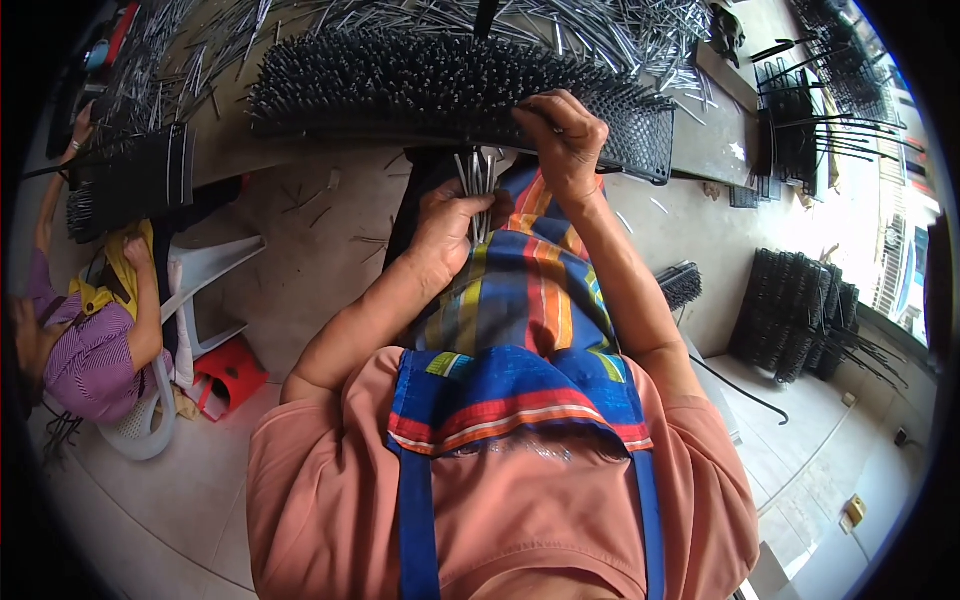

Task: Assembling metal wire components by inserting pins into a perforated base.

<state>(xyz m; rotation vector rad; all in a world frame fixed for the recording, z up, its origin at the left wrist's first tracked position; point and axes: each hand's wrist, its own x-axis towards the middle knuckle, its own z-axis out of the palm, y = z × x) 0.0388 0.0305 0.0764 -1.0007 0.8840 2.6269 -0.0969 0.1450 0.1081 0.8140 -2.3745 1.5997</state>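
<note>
In front of me a long black rack (645, 135) stands at the table's edge, most of it packed with upright dark rods (400, 85). Its right end shows bare mesh. My left hand (450, 220) is closed round a bundle of thin silvery metal rods (477, 178), held just below the rack over my lap. At the rack's front edge, right of the middle, my right hand (565, 130) has its fingers bent and pinched together. Whatever lies between those fingertips is too small to make out.
Loose metal rods (640, 35) lie heaped across the table behind the rack. At the left, a co-worker in a purple top (95, 355) sits by another black rack (135, 180). A red container (230, 378) is on the floor there. Stacked black racks (795, 310) stand at the right.
</note>
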